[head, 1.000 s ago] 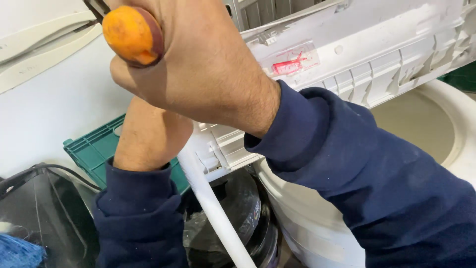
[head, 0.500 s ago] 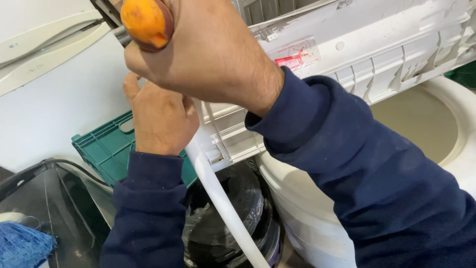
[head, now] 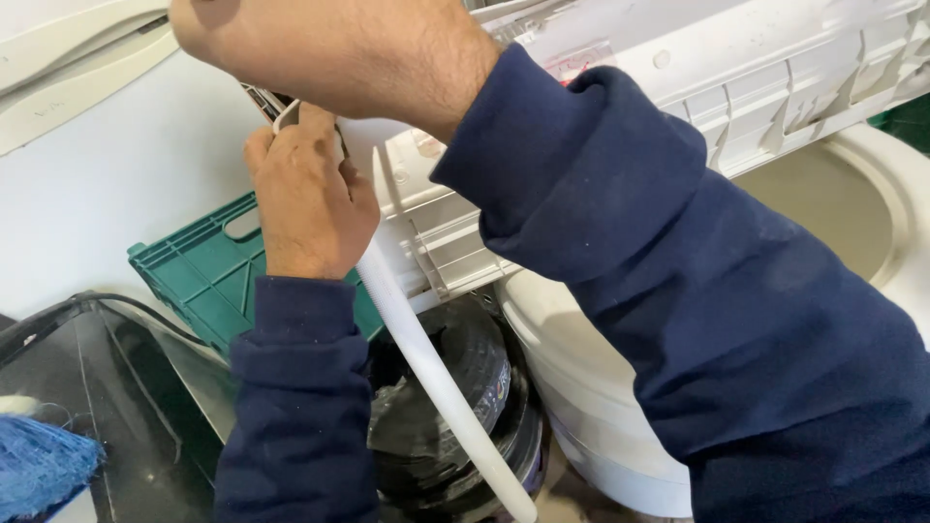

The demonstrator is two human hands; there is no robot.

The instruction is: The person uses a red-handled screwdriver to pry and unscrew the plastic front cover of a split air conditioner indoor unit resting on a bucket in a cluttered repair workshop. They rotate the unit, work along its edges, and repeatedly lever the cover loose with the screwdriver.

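Observation:
My right hand [head: 339, 48] is clenched at the top of the view. The orange handle it held is now above the frame edge, and only a short dark shaft [head: 263, 99] shows under the fist. Just below, my left hand [head: 305, 194] pinches the upper end of a white hose [head: 436, 378], with a small light clip between its fingertips. The hose runs down to the right from that hand. Both hands work at the left end of a white ribbed plastic panel [head: 756, 87], which is tilted up over a white machine tub [head: 581, 387].
A green plastic crate [head: 194, 271] leans behind my left wrist. Under the hose lies a black round part wrapped in plastic [head: 465, 407]. To the left there is a black tray [head: 107, 387] with a black cable, and a blue cloth [head: 39, 465] sits at the bottom left corner.
The view has shifted down, so the orange handle has left the frame. My left hand has moved up to the hose's top end and closed its fingers there.

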